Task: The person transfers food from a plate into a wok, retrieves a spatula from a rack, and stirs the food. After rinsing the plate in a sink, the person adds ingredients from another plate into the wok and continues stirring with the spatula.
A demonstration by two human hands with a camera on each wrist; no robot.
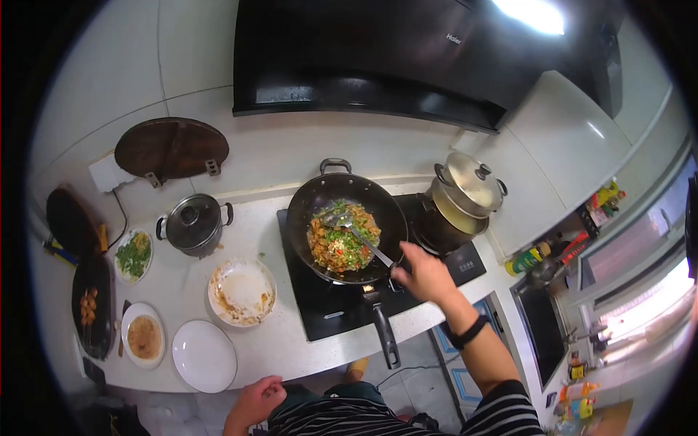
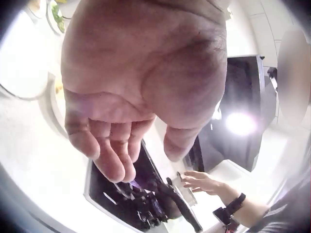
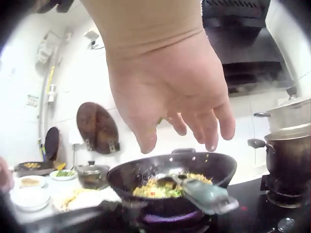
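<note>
My right hand (image 1: 425, 276) is over the right rim of a black wok (image 1: 389, 211), with its fingers relaxed and nothing held. Small green bits cling to it in the right wrist view. Below it, the spatula (image 3: 206, 194) leans on the wok's rim, its metal blade in the food. Chopped greens, red bits and browned pieces make up the stir-fry (image 1: 342, 243). My left hand (image 1: 260, 398) hangs by the counter's front edge near a white plate (image 1: 203, 356). Its fingers are loosely bent in the left wrist view, and the palm holds nothing.
The wok's long handle (image 1: 385, 334) juts past the black cooktop (image 1: 320, 312). Right of the wok stands a stacked steamer pot (image 1: 472, 185). To the left are a food-smeared bowl (image 1: 243, 287), a lidded pot (image 1: 195, 221) and a plate of greens (image 1: 134, 256).
</note>
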